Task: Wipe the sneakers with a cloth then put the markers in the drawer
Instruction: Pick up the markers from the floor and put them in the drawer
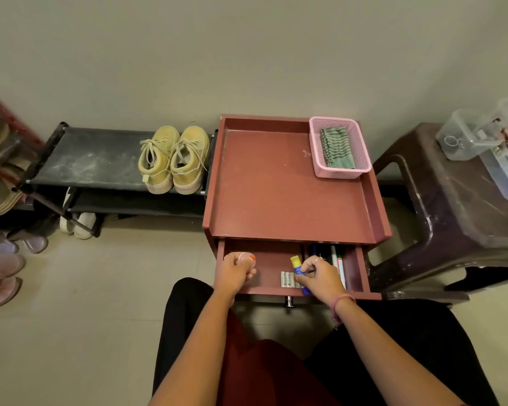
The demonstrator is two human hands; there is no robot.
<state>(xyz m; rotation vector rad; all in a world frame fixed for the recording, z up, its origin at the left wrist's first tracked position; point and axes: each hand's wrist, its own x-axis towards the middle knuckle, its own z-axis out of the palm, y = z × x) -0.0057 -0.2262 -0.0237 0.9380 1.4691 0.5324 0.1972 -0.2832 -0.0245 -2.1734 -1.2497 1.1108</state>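
A blue and yellow marker (299,272) is being held by the curled right hand (320,275) over the open drawer (264,266), near its front edge, and is best being laid flat gently.

Yellow sneakers (173,159) sit paired on the shelf; striped cloth (336,148) lies folded; markers (336,263) fill the open drawer (264,269) (right compartment).
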